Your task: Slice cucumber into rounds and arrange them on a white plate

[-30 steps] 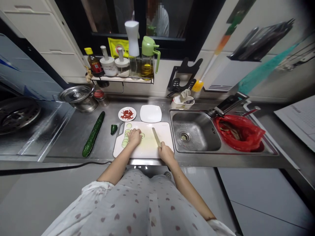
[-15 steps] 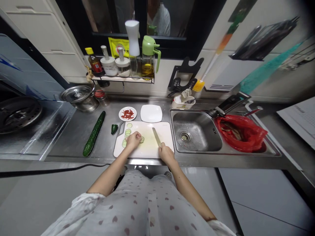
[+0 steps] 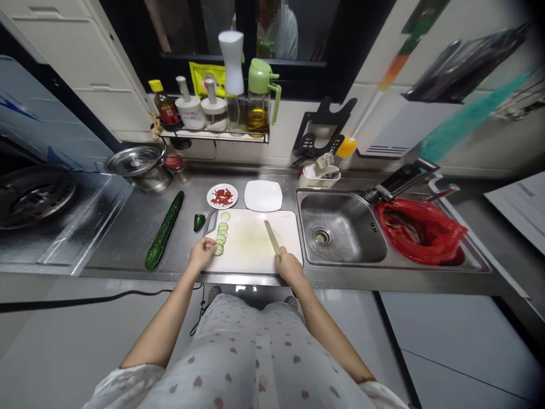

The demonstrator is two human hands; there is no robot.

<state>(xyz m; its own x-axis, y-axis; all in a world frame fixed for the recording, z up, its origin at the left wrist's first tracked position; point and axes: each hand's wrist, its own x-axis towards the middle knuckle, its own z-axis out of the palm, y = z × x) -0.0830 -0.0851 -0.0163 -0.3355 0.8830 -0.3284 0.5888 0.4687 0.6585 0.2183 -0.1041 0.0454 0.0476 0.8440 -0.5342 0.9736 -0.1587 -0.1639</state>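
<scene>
A white cutting board (image 3: 255, 250) lies on the steel counter in front of me. Several cucumber slices (image 3: 221, 234) lie in a row along its left side. My left hand (image 3: 201, 251) rests at the board's front left corner, fingers curled and pinched at the lowest slice. My right hand (image 3: 288, 266) is closed round the handle of a knife (image 3: 271, 237), whose blade lies flat on the board and points away from me. A whole cucumber (image 3: 164, 229) lies on the counter to the left, with a cut cucumber end (image 3: 198, 222) beside the board.
Behind the board stand a small plate of chopped red chilli (image 3: 222, 196) and an empty white plate (image 3: 263, 195). A sink (image 3: 340, 236) lies to the right, with a red bag (image 3: 421, 231) beyond. A lidded pot (image 3: 136, 165) and a shelf of bottles (image 3: 213, 133) stand at the back left.
My left hand has slid from the middle of the board to its front left corner, lining the slices up along the left side. The right hand and knife have stayed put.
</scene>
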